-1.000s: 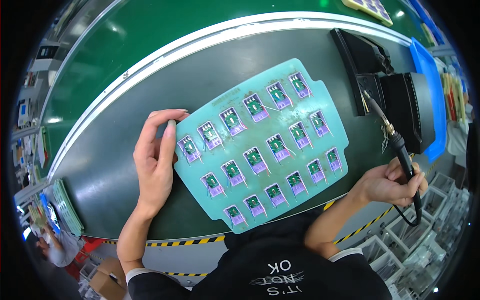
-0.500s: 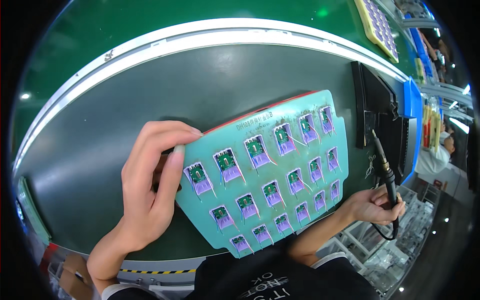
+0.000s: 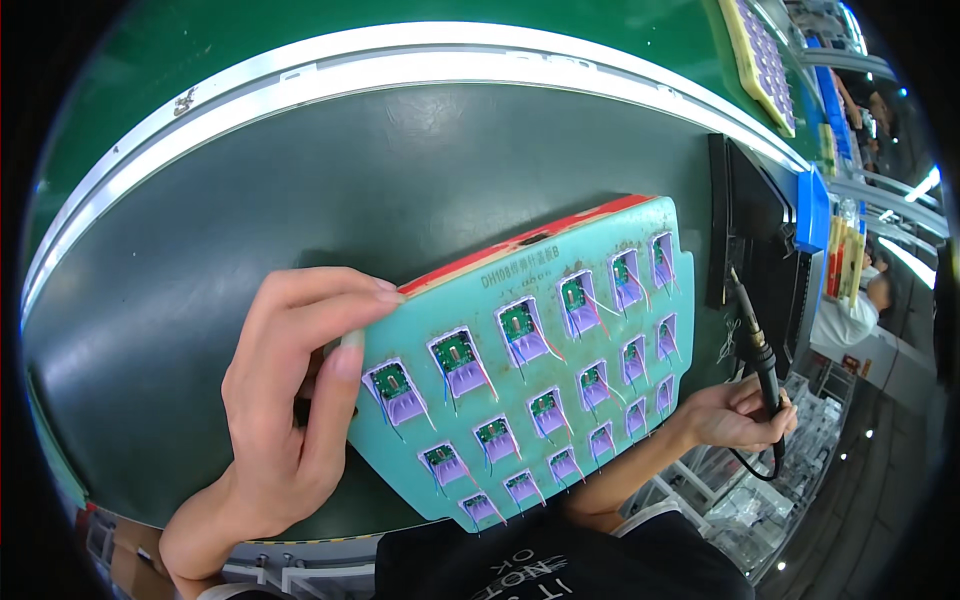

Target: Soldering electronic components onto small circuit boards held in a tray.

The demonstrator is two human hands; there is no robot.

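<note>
My left hand (image 3: pixel 295 390) grips the upper left corner of a teal fixture board (image 3: pixel 560 375), thumb and fingers pinching its edge. The board is tilted up, and its red and cream side edge shows along the top. Rows of purple pockets in it each hold a small green circuit board (image 3: pixel 519 321) with thin red, blue and white wires sticking out. At the right, my right hand (image 3: pixel 745 412) is closed round the dark handle of a soldering iron (image 3: pixel 762 358), its metal tip pointing up and away from the board. The board hides part of my right forearm.
A dark green work mat (image 3: pixel 200 260) covers the bench, bordered by a white rail (image 3: pixel 420 68). Black equipment (image 3: pixel 755 210) and a blue bin (image 3: pixel 812 212) stand at the right. Beyond the rail lies a yellow tray (image 3: pixel 757 65) of purple parts. Clear bags (image 3: pixel 755 515) lie lower right.
The board has tipped a little, so more of its red side edge shows. It sits slightly lower in view, with my left hand. The soldering iron has shifted slightly left.
</note>
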